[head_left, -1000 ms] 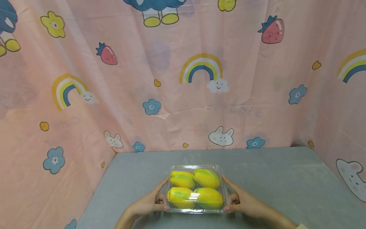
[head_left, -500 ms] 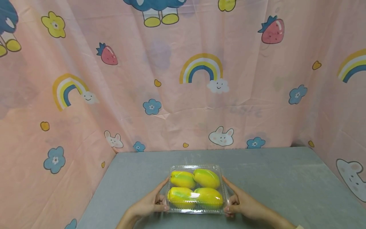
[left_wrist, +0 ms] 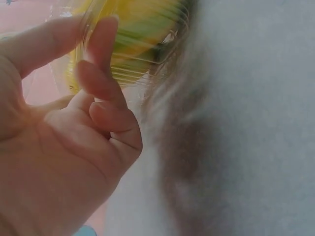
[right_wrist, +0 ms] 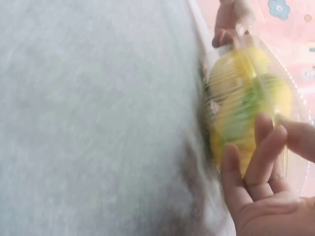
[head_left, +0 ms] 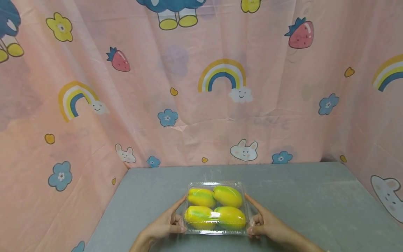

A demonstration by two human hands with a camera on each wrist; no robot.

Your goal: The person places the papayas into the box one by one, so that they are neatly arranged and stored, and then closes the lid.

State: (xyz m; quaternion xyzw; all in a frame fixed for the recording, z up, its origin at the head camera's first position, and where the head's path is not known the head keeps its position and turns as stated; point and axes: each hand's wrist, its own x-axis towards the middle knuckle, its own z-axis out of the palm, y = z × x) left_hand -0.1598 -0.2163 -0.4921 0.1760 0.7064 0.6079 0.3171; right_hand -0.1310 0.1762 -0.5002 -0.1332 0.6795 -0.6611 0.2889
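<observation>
A clear plastic clamshell box [head_left: 217,232] with several yellow-green mangoes [head_left: 227,196] inside is in the lower middle of the head view, lid down. On its left side my left hand [head_left: 162,223] pinches the rim, thumb at the near corner and index finger stretched along the edge. My right hand [head_left: 272,224] grips the opposite side in the same way. In the left wrist view, the curled fingers [left_wrist: 106,83] lie against the box's ridged wall [left_wrist: 152,56]. Both hands show in the right wrist view, with the box held between them close over the table.
The grey table [head_left: 302,196] spreads out around the box. Pink cloth [head_left: 201,133] printed with rainbows, rabbits and flowers hangs behind it and along its left and right sides.
</observation>
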